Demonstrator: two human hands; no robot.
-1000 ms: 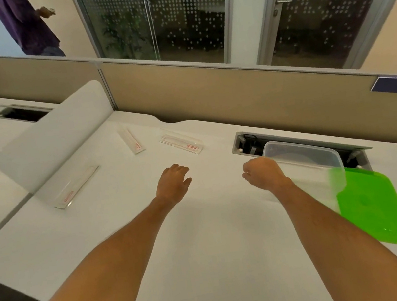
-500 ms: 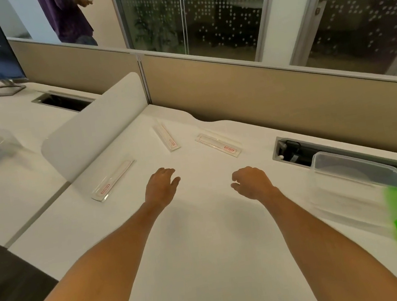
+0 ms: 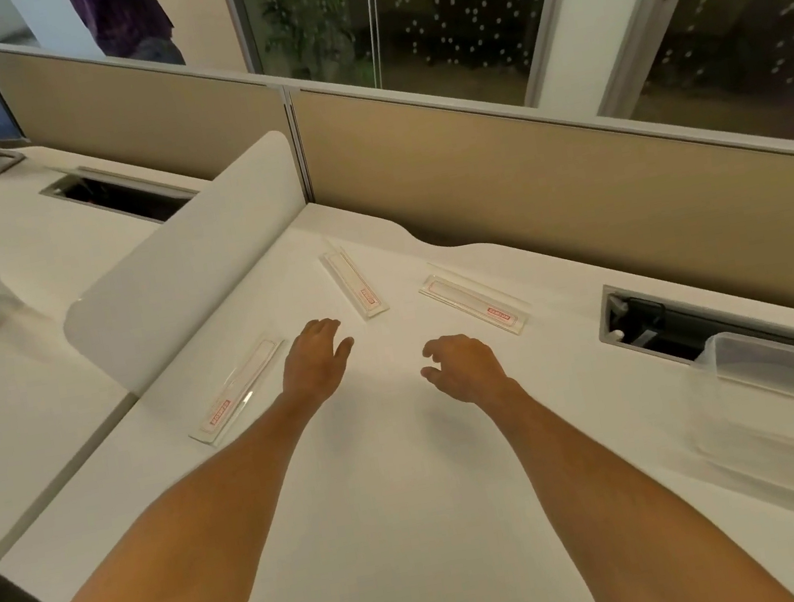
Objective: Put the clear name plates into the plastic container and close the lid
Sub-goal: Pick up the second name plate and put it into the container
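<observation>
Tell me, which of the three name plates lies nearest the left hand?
The left plate, beside the white divider: it lies just beside the left hand. The middle plate and right plate lie farther away.

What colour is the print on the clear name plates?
Red, on each name plate, clearest in the head view.

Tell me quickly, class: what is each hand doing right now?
Left hand: open, fingers relaxed, holding nothing.
Right hand: open, fingers loosely curled, holding nothing.
</observation>
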